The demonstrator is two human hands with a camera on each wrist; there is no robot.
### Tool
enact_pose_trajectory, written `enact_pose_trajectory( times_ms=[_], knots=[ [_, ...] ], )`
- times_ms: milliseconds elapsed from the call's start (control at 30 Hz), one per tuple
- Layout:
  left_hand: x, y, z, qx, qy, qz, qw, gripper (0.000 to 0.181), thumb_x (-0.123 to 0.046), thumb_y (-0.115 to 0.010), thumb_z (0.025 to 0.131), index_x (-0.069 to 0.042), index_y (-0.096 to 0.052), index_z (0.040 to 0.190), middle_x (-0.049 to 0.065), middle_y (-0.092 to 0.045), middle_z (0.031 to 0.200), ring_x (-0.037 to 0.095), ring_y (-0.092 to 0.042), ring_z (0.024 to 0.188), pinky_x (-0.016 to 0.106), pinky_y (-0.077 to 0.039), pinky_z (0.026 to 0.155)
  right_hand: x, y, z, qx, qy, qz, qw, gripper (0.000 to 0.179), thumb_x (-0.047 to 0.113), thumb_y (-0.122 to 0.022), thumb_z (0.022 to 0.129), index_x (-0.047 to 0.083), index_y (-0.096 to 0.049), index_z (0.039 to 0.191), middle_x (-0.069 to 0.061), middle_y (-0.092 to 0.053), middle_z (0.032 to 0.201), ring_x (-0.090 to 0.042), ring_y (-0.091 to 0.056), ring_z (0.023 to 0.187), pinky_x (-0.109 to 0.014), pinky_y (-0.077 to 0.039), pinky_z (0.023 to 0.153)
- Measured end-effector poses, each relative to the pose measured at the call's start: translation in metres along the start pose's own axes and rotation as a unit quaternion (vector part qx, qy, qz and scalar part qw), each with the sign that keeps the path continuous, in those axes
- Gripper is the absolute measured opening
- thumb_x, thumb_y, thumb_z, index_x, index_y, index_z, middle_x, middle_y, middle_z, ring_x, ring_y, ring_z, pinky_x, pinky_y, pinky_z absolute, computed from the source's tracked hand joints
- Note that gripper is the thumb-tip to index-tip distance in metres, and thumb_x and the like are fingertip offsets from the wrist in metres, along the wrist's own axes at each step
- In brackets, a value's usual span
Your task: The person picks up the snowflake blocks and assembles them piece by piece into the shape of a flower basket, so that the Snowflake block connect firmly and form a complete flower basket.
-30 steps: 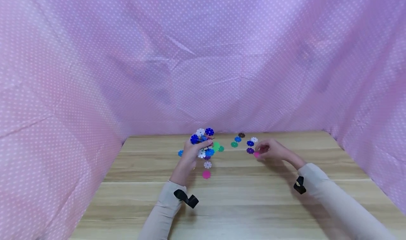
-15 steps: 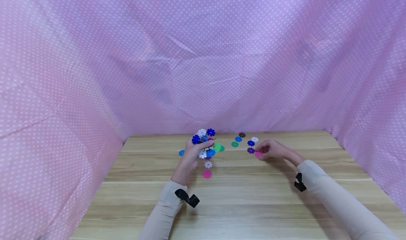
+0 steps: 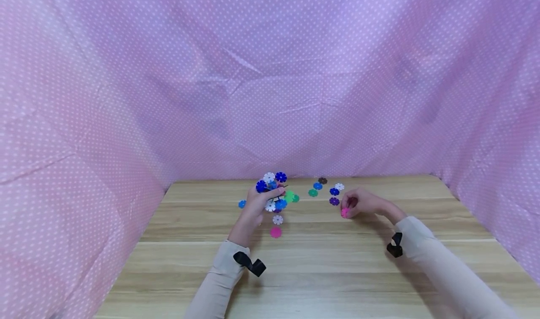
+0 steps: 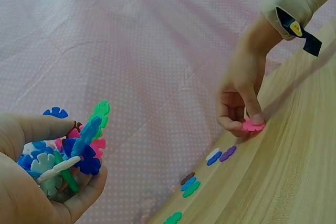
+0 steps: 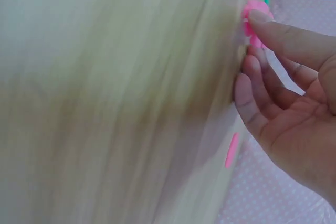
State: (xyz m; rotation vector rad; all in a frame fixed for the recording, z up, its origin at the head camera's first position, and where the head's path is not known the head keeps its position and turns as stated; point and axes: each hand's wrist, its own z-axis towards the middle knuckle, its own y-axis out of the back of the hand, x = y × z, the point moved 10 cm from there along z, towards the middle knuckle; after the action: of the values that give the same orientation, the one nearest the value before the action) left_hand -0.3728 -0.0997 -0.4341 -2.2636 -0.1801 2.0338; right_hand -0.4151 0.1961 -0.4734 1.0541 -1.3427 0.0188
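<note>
My left hand grips a cluster of interlocked plastic snowflake discs in blue, white, green and pink, thumb on one side and curled fingers on the other. To the right, my right hand pinches a pink snowflake disc between thumb and fingers, close over the table. In the right wrist view the thumb covers part of this pink disc. Just beyond it lies a row of purple, dark blue and white discs.
Brown, blue and green discs lie in a row on the wooden table. A white disc and another pink disc lie near my left wrist. A dotted pink cloth surrounds the table.
My right hand has drawn the pink disc slightly toward me, away from the purple one, and the disc has turned in the pinch. My left hand stays nearly still with its cluster.
</note>
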Motion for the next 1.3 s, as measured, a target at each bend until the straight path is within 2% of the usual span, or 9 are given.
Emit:
enact_pose_trajectory(
  times_ms=[233,367,500,733,833,933,1067,1200,1300],
  knots=[
    [0.001,-0.003,0.0,0.006,0.004,-0.018,0.9998,0.037,-0.013,-0.082,0.086,-0.004,-0.067,0.119,0.005,-0.074,0.115,0.015,-0.066,0.106,0.042,-0.046,0.111,0.011,-0.015,0.004,0.02,-0.031,0.053,0.998,0.02,-0.002,-0.074,0.086,-0.007,-0.066,0.103,-0.016,-0.071,0.095,-0.016,-0.064,0.082,-0.025,-0.057,0.072],
    [0.004,-0.006,0.001,0.011,0.01,-0.025,0.9996,0.034,-0.011,-0.08,0.087,-0.006,-0.067,0.118,0.004,-0.072,0.116,0.012,-0.067,0.101,0.041,-0.051,0.107,0.026,-0.018,0.011,-0.004,-0.018,0.072,0.9972,0.025,0.0,-0.072,0.089,-0.01,-0.067,0.111,-0.017,-0.073,0.1,-0.014,-0.067,0.088,-0.025,-0.059,0.077],
    [0.008,-0.01,0.002,0.027,0.011,-0.027,0.9992,0.034,-0.012,-0.079,0.089,-0.006,-0.066,0.119,0.003,-0.072,0.116,0.012,-0.068,0.102,0.035,-0.053,0.103,0.047,-0.014,0.019,-0.058,0.003,0.099,0.9933,0.032,-0.001,-0.072,0.089,-0.014,-0.065,0.117,-0.017,-0.075,0.102,-0.01,-0.068,0.087,-0.024,-0.058,0.076],
    [0.01,-0.015,0.002,0.048,0.01,-0.016,0.9986,0.042,-0.014,-0.077,0.091,-0.004,-0.063,0.128,0.005,-0.073,0.12,0.012,-0.069,0.103,0.033,-0.054,0.102,0.09,-0.006,0.023,-0.162,0.005,0.166,0.9727,0.031,0.009,-0.078,0.089,-0.009,-0.069,0.113,-0.002,-0.077,0.09,-0.009,-0.07,0.081,-0.026,-0.056,0.072],
    [0.011,-0.016,0.002,0.053,0.015,-0.002,0.9985,0.048,-0.018,-0.078,0.09,-0.002,-0.06,0.132,0.006,-0.073,0.119,0.014,-0.069,0.102,0.029,-0.057,0.095,0.107,-0.007,0.022,-0.194,0.007,0.181,0.9642,0.03,0.014,-0.08,0.088,-0.004,-0.071,0.11,0.0,-0.077,0.091,-0.013,-0.07,0.082,-0.026,-0.056,0.071],
    [0.012,-0.017,0.002,0.051,0.019,0.009,0.9985,0.049,-0.022,-0.08,0.089,-0.003,-0.061,0.131,0.003,-0.072,0.113,0.014,-0.069,0.099,0.026,-0.058,0.089,0.122,-0.009,0.023,-0.222,0.026,0.189,0.9562,0.027,0.015,-0.08,0.088,-0.002,-0.071,0.107,-0.002,-0.077,0.092,-0.016,-0.07,0.082,-0.026,-0.058,0.07],
    [0.011,-0.018,0.002,0.049,0.008,0.016,0.9986,0.042,-0.02,-0.08,0.089,-0.004,-0.063,0.124,0.0,-0.07,0.109,0.014,-0.066,0.099,0.034,-0.055,0.098,0.135,-0.012,0.025,-0.26,0.057,0.2,0.9429,0.023,0.011,-0.08,0.088,-0.004,-0.071,0.104,-0.008,-0.076,0.092,-0.021,-0.072,0.08,-0.025,-0.059,0.067],
    [0.01,-0.019,0.004,0.046,0.0,0.02,0.9987,0.037,-0.018,-0.079,0.089,-0.005,-0.063,0.12,0.0,-0.068,0.11,0.015,-0.064,0.102,0.044,-0.05,0.108,0.14,-0.015,0.026,-0.288,0.079,0.197,0.9338,0.021,0.007,-0.079,0.088,-0.006,-0.071,0.102,-0.017,-0.075,0.092,-0.015,-0.071,0.074,-0.025,-0.059,0.064],
    [0.01,-0.018,0.003,0.044,-0.001,0.026,0.9987,0.036,-0.018,-0.08,0.089,-0.006,-0.063,0.118,0.002,-0.067,0.113,0.017,-0.063,0.105,0.045,-0.049,0.109,0.141,-0.017,0.026,-0.296,0.088,0.189,0.9319,0.021,0.006,-0.078,0.088,-0.009,-0.071,0.102,-0.023,-0.074,0.092,-0.007,-0.068,0.07,-0.024,-0.058,0.062]
  ],
)
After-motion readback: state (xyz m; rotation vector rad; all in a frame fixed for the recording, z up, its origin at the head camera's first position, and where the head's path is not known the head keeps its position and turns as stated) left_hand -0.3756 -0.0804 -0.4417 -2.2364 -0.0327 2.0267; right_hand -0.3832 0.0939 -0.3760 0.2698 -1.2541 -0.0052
